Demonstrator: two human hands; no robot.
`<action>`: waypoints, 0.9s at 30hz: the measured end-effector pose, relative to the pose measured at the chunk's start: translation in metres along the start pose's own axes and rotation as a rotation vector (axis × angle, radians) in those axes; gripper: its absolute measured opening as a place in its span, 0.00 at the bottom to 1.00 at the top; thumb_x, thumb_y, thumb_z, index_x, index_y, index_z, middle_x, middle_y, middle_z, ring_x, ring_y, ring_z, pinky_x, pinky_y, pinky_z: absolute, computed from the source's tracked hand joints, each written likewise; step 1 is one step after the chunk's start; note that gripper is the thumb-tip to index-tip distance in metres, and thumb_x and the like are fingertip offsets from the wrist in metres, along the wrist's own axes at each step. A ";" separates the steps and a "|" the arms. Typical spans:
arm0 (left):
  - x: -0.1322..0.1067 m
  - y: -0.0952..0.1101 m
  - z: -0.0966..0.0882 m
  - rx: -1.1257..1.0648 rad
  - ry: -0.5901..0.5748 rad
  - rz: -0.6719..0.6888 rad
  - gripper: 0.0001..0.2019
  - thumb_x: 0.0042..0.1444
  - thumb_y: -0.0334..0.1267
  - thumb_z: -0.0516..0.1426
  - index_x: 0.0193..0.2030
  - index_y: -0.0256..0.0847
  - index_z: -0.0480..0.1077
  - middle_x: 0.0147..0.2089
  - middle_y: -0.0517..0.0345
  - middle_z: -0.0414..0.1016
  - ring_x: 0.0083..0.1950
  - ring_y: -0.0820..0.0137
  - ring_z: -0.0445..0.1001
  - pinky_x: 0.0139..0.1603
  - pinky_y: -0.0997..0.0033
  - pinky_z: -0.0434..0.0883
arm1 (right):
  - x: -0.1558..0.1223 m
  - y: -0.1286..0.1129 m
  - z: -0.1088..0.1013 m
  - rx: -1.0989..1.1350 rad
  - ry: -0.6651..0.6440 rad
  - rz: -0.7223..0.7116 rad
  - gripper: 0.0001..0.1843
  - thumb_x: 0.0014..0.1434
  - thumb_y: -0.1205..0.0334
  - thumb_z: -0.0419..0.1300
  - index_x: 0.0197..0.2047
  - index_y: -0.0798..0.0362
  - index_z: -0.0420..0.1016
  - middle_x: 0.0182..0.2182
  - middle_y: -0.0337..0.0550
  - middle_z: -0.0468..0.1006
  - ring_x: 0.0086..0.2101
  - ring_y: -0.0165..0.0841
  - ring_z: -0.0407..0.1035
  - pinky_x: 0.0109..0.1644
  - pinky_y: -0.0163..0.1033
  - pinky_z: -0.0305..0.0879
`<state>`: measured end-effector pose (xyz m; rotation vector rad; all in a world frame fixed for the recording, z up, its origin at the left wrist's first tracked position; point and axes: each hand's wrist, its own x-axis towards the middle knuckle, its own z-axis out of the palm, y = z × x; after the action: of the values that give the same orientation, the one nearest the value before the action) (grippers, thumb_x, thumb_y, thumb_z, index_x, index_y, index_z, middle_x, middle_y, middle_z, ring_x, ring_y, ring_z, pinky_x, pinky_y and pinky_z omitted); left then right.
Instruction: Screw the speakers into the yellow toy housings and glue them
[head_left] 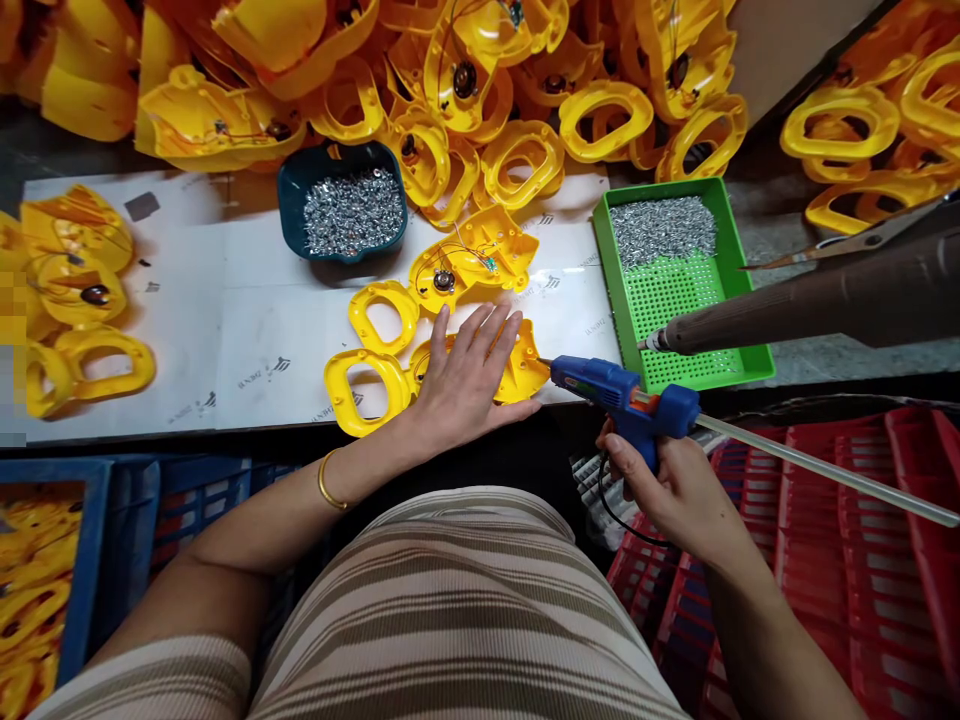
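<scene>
My right hand (667,480) grips a blue hot glue gun (600,385) with a long glue stick out of its back. Its nozzle tip touches or nearly touches the right end of a yellow plastic housing (525,365). Over the middle of that housing lies my left hand (465,375), fingers spread, hiding much of it. A yellow ring-shaped part (337,390) adjoins the housing's left end. Just beyond my fingertips is a second yellow housing (517,240) with a small round dark part, thin wires and a green circuit board inside; another ring (360,315) sits by it.
A dark bin of screws (289,215) and a green perforated tray (754,360), also with screws, flank the work. An electric screwdriver (765,315) hangs over the tray. Yellow parts (262,30) are heaped at the back. Red crates (810,560) and a blue crate (97,560) stand below.
</scene>
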<state>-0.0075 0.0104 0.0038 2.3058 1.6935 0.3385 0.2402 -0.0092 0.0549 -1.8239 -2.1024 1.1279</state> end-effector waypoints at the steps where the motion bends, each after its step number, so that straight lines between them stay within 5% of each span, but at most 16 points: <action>1: 0.000 0.000 0.000 -0.003 0.000 0.002 0.44 0.58 0.60 0.55 0.73 0.36 0.47 0.74 0.40 0.49 0.73 0.48 0.50 0.72 0.38 0.32 | -0.001 0.000 0.000 -0.009 0.006 -0.006 0.30 0.62 0.34 0.48 0.26 0.51 0.69 0.16 0.42 0.67 0.19 0.33 0.60 0.22 0.38 0.57; 6: 0.002 -0.001 -0.001 -0.022 -0.010 -0.016 0.44 0.58 0.59 0.56 0.73 0.36 0.47 0.74 0.41 0.50 0.73 0.49 0.50 0.73 0.39 0.33 | -0.002 -0.001 -0.002 0.063 -0.028 0.002 0.25 0.62 0.38 0.53 0.28 0.52 0.71 0.16 0.41 0.68 0.18 0.31 0.61 0.21 0.37 0.58; 11: -0.002 -0.004 0.000 -0.037 -0.007 0.000 0.46 0.56 0.62 0.57 0.72 0.38 0.48 0.73 0.41 0.52 0.73 0.49 0.50 0.72 0.40 0.35 | -0.008 0.000 -0.005 0.638 -0.184 0.062 0.18 0.61 0.45 0.58 0.41 0.53 0.74 0.25 0.41 0.75 0.20 0.30 0.67 0.19 0.34 0.63; 14: 0.001 -0.010 -0.002 -0.019 0.051 0.023 0.45 0.55 0.66 0.55 0.71 0.39 0.51 0.72 0.41 0.54 0.73 0.50 0.50 0.72 0.43 0.39 | -0.010 0.001 -0.007 0.903 -0.172 0.039 0.18 0.62 0.46 0.58 0.44 0.53 0.73 0.28 0.43 0.77 0.18 0.28 0.65 0.16 0.33 0.60; 20: 0.060 -0.047 -0.004 0.054 0.234 -0.108 0.45 0.56 0.69 0.51 0.72 0.42 0.49 0.73 0.40 0.50 0.74 0.49 0.46 0.70 0.45 0.49 | 0.008 -0.012 -0.002 0.737 0.070 -0.081 0.21 0.60 0.42 0.60 0.38 0.55 0.75 0.23 0.43 0.75 0.17 0.29 0.65 0.19 0.35 0.63; 23: 0.089 -0.060 -0.003 0.056 0.185 -0.135 0.50 0.51 0.70 0.56 0.72 0.40 0.47 0.72 0.36 0.51 0.72 0.43 0.48 0.68 0.40 0.50 | 0.017 -0.019 0.001 0.647 0.117 -0.082 0.21 0.62 0.43 0.58 0.40 0.55 0.75 0.23 0.41 0.75 0.18 0.29 0.66 0.21 0.34 0.64; 27: 0.100 -0.055 -0.004 0.033 0.120 -0.073 0.49 0.51 0.62 0.62 0.72 0.42 0.47 0.70 0.38 0.57 0.68 0.43 0.55 0.65 0.38 0.54 | 0.026 -0.024 0.003 0.570 0.142 -0.094 0.22 0.63 0.43 0.57 0.43 0.55 0.75 0.25 0.42 0.75 0.20 0.28 0.68 0.23 0.34 0.65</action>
<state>-0.0289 0.1226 -0.0081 2.2809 1.8477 0.4450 0.2123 0.0133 0.0579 -1.4681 -1.5532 1.3487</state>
